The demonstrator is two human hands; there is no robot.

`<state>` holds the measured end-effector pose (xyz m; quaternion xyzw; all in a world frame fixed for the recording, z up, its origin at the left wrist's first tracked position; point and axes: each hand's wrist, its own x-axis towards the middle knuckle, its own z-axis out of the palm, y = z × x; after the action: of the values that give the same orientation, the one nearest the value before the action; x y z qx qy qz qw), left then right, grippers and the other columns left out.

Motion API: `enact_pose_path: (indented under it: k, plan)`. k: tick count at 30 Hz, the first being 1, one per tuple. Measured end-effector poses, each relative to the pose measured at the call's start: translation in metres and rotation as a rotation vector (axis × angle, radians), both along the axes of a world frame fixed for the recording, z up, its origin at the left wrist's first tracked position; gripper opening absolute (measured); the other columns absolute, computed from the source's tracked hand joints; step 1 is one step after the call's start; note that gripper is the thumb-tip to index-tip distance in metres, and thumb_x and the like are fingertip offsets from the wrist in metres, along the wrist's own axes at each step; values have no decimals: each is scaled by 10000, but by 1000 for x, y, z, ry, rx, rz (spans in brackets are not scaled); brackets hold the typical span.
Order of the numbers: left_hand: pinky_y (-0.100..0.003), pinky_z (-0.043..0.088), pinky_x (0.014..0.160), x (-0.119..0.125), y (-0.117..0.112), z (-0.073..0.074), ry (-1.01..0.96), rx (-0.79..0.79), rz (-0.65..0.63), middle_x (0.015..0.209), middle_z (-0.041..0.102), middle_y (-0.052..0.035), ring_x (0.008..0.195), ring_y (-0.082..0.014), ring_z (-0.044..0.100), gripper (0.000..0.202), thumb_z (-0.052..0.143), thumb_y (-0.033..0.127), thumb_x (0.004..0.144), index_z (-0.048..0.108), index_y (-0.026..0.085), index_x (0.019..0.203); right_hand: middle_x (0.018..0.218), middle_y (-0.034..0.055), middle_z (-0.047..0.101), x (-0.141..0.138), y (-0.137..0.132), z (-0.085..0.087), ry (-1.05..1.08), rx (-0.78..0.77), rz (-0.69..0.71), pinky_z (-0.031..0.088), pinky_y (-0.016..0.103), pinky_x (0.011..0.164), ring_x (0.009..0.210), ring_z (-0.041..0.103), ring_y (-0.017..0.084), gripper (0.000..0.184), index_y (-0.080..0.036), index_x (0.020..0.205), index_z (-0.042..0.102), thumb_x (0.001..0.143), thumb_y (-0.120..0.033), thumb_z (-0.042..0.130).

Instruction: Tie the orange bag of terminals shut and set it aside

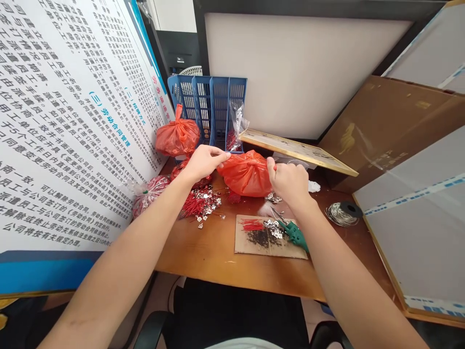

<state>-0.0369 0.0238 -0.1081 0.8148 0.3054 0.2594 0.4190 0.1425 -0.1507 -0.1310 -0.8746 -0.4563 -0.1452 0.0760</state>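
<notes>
The head camera is looking forward and down across the desk (214, 252) from its near edge, close behind the left hand (203, 162) and right hand (288, 182).

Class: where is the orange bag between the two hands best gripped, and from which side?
Grip the orange bag at its gathered top, coming from above. The body is round and bulging, but the loose plastic on top pinches easily; the left hand and right hand pinch it there, one at each end.
</notes>
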Motion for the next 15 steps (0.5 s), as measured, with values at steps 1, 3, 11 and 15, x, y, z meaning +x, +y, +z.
enact_pose_path:
  k: [1,3,11,15]
  plan:
    - [-247,390,512,-1,1,-2,-12,-10,14,645,707,-51,502,-118,518,328,743,462,837,793,138,812,759,56,738,1,-2,0,-10,-20,-12,507,411,868,775,707,217,511,-163,806,726,1104,-464,439]
    - [-245,381,501,-2,4,-6,-37,-30,40,637,695,-50,498,-118,513,350,744,484,826,776,138,780,793,65,750,5,-5,-1,-27,-52,-30,515,412,874,800,715,218,495,-158,826,732,1097,-471,461]
    - [-248,373,483,-11,10,-20,-75,-104,94,624,676,-53,512,-135,541,390,771,545,766,761,156,737,812,59,753,12,-9,-6,-13,-134,-55,553,406,856,805,728,207,458,-155,833,718,1084,-476,510]
    - [-241,339,458,-15,12,-25,-69,-142,118,654,682,-54,505,-125,526,398,774,557,757,763,159,759,824,67,753,11,-5,-3,24,-132,-61,562,409,849,818,732,211,459,-150,850,721,1084,-483,507]
